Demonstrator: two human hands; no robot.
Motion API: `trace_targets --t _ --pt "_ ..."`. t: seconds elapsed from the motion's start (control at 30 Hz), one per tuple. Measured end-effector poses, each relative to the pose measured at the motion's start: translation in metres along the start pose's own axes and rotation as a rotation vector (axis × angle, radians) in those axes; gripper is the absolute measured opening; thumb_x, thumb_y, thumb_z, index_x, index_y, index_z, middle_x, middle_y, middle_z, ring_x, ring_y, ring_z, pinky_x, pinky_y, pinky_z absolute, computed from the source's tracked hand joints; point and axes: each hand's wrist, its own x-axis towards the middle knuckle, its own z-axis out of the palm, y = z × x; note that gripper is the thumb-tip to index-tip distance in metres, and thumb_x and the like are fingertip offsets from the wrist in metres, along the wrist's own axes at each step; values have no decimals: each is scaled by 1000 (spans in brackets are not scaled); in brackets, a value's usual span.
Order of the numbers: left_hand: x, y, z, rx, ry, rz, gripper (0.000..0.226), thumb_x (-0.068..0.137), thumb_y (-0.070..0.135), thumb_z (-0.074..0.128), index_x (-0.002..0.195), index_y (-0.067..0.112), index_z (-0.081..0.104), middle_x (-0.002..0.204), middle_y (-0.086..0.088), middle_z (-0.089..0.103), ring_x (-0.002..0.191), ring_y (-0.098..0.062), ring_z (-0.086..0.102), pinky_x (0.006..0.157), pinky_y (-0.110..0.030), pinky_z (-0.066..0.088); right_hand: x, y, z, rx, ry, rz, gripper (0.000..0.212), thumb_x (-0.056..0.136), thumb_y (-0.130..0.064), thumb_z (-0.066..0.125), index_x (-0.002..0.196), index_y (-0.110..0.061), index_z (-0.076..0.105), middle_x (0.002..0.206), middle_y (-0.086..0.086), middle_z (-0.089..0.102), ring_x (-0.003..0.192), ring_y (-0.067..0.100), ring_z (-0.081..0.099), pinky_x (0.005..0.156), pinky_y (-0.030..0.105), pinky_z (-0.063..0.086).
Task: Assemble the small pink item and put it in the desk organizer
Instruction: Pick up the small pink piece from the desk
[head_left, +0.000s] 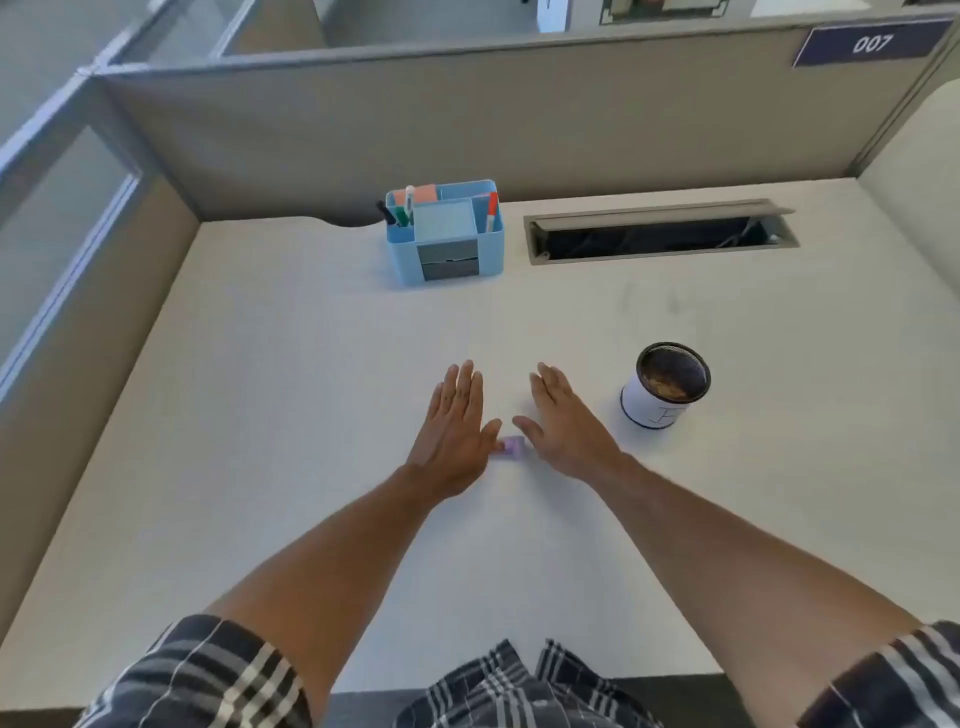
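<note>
**A:** Left to right, what was on the desk?

**B:** Desk (260, 415) was a matte off-white laminate slab, smooth, with grey fabric partition panels (467, 130) behind and to the left. Back centre-left stood the desk organizer (447, 234): pale blue plastic, boxy, rounded corners, several compartments, two grey drawer fronts facing the camera. Markers stood upright in its left and right slots, and a pale blue square pad sat in the middle one.

**A:** Hands?

**B:** Left hand (454, 431) lay flat, palm down, fingers straight and together, thumb out to the right. It gripped nothing. Right hand (563, 426) mirrored it: flat, fingers extended, thumb pointing left, also gripping nothing. Both forearms were bare, with plaid short sleeves cut off at the bottom edge.

**A:** The pink piece?

**B:** Small pink item (511, 447) sat on the desk between the two thumbs, well short of the organizer. It read as lilac-pink, blocky, roughly rectangular, plastic-looking. Left thumb tip touched or nearly touched its left end; couldn't separate the two. Long axis looked roughly left-right, but it was too small and blurred to call a facing direction, or whether it was one part or two.

**A:** Further right?

**B:** Cable tray slot (660, 234) at the back, grey metal rim with lid tipped up, dark inside, cables barely visible. Nearer, a cylindrical mesh cup (667, 384) had a black rim and white paper wrap with an illegible mark. Brownish contents were unclear. A blue "007" plate (872, 44) was on the top-right partition.
</note>
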Motion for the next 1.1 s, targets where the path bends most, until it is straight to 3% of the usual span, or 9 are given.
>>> trace_targets --t 0.13,0.23,0.37,0.5,0.63,0.77,0.87,1.0,1.1 --pt "-13 -3 13 -76 -73 8 64 106 38 31 155 0 14 166 -17 2 153 -31 -6 124 -42 1 -16 -1 11 170 -40 32 58 107 -31 46 153 2 32 163 18 31 151 26 25 116 30 22" --pt "-16 -3 22 -81 -76 53 60 106 36 35 152 -1 27 165 -19 10 153 -33 1 123 -41 3 -23 -2 18 225 -7 4 39 105 -32 52 130 -1 54 137 14 55 127 28 51 105 34 40" --pt "-18 -2 29 -97 -72 99 37 103 25 44 130 1 53 160 -25 24 150 -40 12 121 -47 16 -29 -2 28 237 16 -48 31 103 -28 59 119 -2 61 138 14 55 129 29 49 109 43 39" --pt "-20 1 31 -159 -44 84 17 100 14 48 108 6 61 157 -26 30 150 -41 13 121 -44 15 -30 -1 34 252 2 -41 21 101 -20 62 112 -2 65 145 18 52 138 33 44 112 45 36" --pt "-18 7 24 -236 -1 18 15 97 11 50 105 5 61 149 -21 43 148 -40 19 120 -43 16 -28 -5 26 469 49 57 15 95 -10 68 110 -7 66 112 8 72 105 25 67 92 36 52" --pt "-15 15 9 -311 73 -26 17 94 14 60 109 6 62 110 -6 67 117 -29 58 119 -44 18 -25 -9 6 674 57 189 19 92 -16 75 111 -20 73 103 -6 75 87 4 70 78 9 48" --pt "-13 20 -1 -404 63 -95 18 92 17 65 109 9 63 97 1 71 88 -21 66 118 -42 21 -27 -10 -9 835 62 237 17 95 -20 72 111 -23 72 104 1 77 89 17 75 85 22 55" --pt "-10 27 -16 -642 -12 -148 19 89 22 69 108 19 68 94 8 72 87 -11 65 87 -26 50 -31 -8 -23 976 32 235 13 94 -20 74 106 -14 75 104 12 78 89 20 74 91 33 56" --pt "-4 29 -28 -834 -105 -194 13 88 36 70 98 27 72 84 14 72 77 3 63 71 -13 48 -33 -4 -31 1026 -2 219 14 92 -22 77 104 -14 76 104 16 77 85 12 71 93 34 55"
